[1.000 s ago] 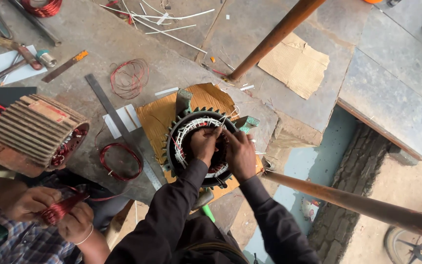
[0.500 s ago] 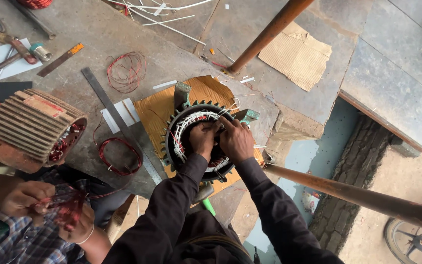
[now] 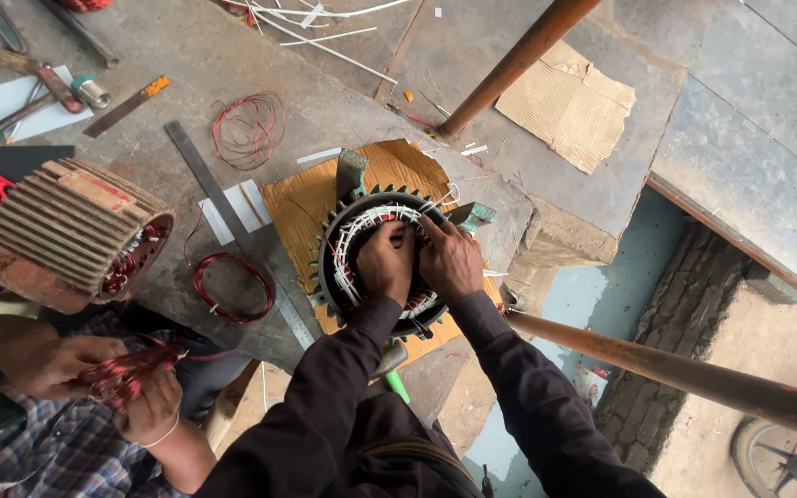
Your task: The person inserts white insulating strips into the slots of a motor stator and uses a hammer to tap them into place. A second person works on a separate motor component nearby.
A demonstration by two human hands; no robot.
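A dark finned motor stator stands on end on a brown cardboard sheet. White insulated windings ring its bore. My left hand reaches into the bore with fingers curled on the windings. My right hand presses beside it on the winding at the right rim. Both arms wear dark sleeves. What the fingertips pinch is hidden.
A rusty second stator lies at left. Another person's hands hold a red wire bundle. Red wire coils, a steel ruler, pliers and tools lie on the concrete. Two rusty poles cross the right side.
The view has drifted slightly. My hands stay in the stator, shifting a little over the windings. The other person's hands keep working the red wire bundle.
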